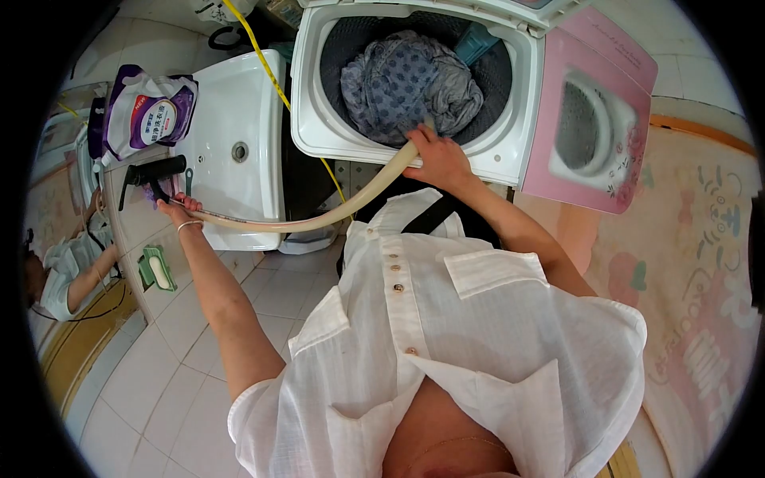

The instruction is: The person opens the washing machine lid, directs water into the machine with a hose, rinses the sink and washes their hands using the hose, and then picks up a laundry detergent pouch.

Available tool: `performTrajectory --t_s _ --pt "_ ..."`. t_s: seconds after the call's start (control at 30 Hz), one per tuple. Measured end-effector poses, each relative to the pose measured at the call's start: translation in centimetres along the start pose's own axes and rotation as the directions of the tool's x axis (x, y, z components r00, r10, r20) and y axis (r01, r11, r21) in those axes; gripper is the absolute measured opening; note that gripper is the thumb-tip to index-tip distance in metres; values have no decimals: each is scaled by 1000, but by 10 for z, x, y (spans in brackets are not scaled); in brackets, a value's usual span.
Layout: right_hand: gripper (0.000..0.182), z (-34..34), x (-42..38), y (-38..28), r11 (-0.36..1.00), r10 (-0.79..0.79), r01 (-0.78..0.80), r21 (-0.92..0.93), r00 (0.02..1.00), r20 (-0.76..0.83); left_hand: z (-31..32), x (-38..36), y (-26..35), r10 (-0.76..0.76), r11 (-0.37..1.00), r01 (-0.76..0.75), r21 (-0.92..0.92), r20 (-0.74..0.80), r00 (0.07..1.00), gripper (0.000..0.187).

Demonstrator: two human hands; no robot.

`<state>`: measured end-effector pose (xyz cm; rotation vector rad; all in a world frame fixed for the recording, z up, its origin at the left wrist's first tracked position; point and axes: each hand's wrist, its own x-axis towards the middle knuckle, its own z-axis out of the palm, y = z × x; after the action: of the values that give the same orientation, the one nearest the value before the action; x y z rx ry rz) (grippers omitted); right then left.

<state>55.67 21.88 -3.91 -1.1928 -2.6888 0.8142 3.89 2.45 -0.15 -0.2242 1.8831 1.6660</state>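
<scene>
A beige hose (319,217) runs from a black tap (151,171) on the left across to a white top-loading washing machine (311,119). My right hand (438,159) grips the hose's end at the drum's front rim, over grey and blue dotted laundry (406,80). My left hand (177,209) holds the hose's other end just below the tap, next to the white sink (239,103).
A purple detergent pouch (147,111) lies on the ledge left of the sink. A green soap dish (157,269) hangs on the tiled wall. The machine's pink lid (590,119) stands open to the right. A yellow cable (267,68) crosses the sink. A mirror (68,271) reflects me.
</scene>
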Motion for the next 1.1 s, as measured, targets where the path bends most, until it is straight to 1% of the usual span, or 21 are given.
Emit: performTrajectory --t_s 0.1,0.17,0.23,0.3,0.37,0.57,0.8,0.87,1.0,1.03,1.07,1.1 --pt "63 -5 1 -4 1000 10 -10 16 1000 25 0 -1 0 4 1000 -4 -1 1 1000 67" --pt "63 -10 3 -6 997 61 -67 36 989 137 4 -5 2 6 1000 -6 1 -8 1000 67" --pt "64 -9 3 -4 998 50 -55 39 990 130 11 -14 4 37 998 -34 49 -66 997 67" --pt "64 -8 3 -5 998 41 -46 42 991 125 8 -10 4 25 999 -23 36 -50 998 67" --pt "63 -8 1 -6 1000 21 -21 6 999 26 7 -9 3 11 1000 -10 24 -33 999 66" --pt "67 -3 2 -2 998 -40 42 46 999 -30 6 -6 4 -11 1000 12 3 -37 999 66" --pt "67 -2 2 -2 999 -32 32 41 999 -6 5 -3 2 7 1000 -6 12 -49 999 66" --pt "67 -4 2 -3 999 -45 45 7 999 -22 6 -3 3 5 1000 -5 5 -54 999 66" --pt "66 -5 2 -3 999 -33 33 20 999 -1 10 -5 14 23 999 -22 -41 11 1000 65" --pt "66 -4 2 -1 999 -29 28 37 999 29 9 -3 16 19 998 -17 -56 34 999 64" --pt "67 -4 3 0 998 -25 22 53 998 59 10 -5 16 20 998 -18 -56 35 999 64" --pt "67 -4 4 0 998 -26 23 54 998 55 14 -7 16 30 998 -31 -50 -12 999 63"
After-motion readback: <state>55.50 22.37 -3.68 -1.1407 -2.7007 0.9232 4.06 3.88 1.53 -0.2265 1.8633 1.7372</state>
